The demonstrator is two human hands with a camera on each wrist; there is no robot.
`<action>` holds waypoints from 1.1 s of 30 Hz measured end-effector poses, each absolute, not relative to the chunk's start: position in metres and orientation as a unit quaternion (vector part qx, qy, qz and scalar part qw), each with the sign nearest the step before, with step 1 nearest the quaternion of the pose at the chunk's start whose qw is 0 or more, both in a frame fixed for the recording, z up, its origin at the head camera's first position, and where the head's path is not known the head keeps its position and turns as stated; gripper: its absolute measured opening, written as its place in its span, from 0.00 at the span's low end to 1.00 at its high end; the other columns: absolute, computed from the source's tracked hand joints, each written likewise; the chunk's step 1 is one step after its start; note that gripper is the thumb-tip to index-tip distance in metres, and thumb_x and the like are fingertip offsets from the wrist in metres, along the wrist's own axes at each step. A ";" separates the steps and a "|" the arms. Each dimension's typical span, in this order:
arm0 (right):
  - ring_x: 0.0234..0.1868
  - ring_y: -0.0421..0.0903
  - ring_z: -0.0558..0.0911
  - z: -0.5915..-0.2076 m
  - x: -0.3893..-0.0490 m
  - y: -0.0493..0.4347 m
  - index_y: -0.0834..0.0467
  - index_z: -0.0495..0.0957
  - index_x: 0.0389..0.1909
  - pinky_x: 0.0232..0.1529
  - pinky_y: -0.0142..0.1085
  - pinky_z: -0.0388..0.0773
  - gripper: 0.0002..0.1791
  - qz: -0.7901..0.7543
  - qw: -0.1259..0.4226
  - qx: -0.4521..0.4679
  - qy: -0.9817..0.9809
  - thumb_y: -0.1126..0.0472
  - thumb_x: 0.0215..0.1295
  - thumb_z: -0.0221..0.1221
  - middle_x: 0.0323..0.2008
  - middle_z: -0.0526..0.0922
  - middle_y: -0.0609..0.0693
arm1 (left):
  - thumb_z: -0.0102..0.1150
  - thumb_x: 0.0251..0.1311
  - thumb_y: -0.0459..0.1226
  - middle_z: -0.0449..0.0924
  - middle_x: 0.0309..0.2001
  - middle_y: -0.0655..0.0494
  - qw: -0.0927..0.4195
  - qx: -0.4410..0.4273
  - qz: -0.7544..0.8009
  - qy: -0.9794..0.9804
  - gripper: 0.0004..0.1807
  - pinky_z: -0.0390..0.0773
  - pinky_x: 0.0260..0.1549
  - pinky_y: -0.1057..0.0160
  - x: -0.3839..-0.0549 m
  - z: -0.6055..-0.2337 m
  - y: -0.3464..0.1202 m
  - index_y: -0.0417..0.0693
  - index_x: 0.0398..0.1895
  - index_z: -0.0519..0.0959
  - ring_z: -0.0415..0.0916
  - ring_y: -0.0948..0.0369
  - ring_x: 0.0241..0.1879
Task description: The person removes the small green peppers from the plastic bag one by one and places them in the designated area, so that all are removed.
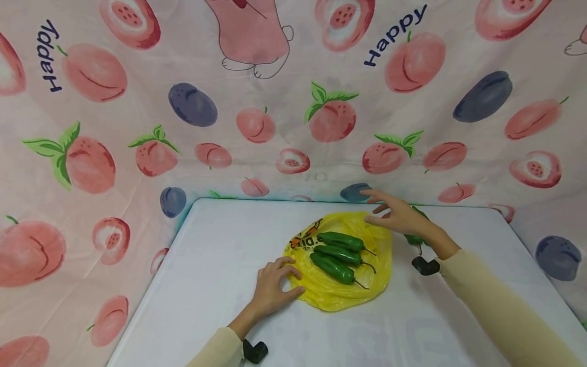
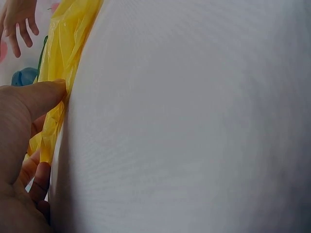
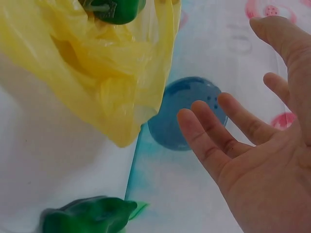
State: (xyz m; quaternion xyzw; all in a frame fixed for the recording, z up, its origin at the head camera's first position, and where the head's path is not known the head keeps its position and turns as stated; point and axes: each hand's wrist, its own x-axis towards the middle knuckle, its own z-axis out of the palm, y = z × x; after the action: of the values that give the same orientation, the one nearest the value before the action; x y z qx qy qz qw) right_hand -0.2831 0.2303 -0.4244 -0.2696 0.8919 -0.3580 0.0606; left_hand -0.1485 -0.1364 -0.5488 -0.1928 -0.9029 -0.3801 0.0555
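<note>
Three long green peppers (image 1: 338,256) lie side by side on a crumpled yellow plastic bag (image 1: 323,298), stems toward the lower right. At the bag's left edge my left hand (image 1: 271,286) touches the plastic, thumb and fingers spread apart. In the left wrist view the left thumb (image 2: 46,97) rests against the yellow plastic. My right hand (image 1: 398,218) hovers by the bag's upper right edge, holding nothing. Its fingers (image 3: 209,128) are spread in the right wrist view, apart from the bag. Another green pepper (image 1: 415,239) lies right of the bag, partly hidden by the right hand and wrist.
The bag sits on a white table (image 1: 206,244) whose back edge meets a hanging cloth (image 1: 275,92) printed with peaches and blue fruit. A black wrist device (image 1: 255,351) is on the left wrist, another black device (image 1: 425,265) on the right.
</note>
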 end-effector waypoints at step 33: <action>0.51 0.56 0.84 -0.450 -0.290 0.193 0.52 0.63 0.77 0.52 0.51 0.81 0.39 -0.356 0.157 -0.307 0.869 0.52 0.68 0.67 0.63 0.76 0.66 | 0.75 0.57 0.47 0.77 0.62 0.54 0.060 -0.200 -0.374 -0.904 0.11 0.61 0.49 0.46 -0.150 -0.550 -0.137 0.59 0.40 0.83 0.71 0.53 0.55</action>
State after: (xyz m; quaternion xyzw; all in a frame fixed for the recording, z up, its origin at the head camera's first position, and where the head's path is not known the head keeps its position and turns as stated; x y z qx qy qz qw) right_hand -0.2897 0.1929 -0.4496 -0.3067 0.8688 -0.3558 0.1566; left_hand -0.1499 -0.1373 -0.5498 -0.2004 -0.9036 -0.3738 0.0598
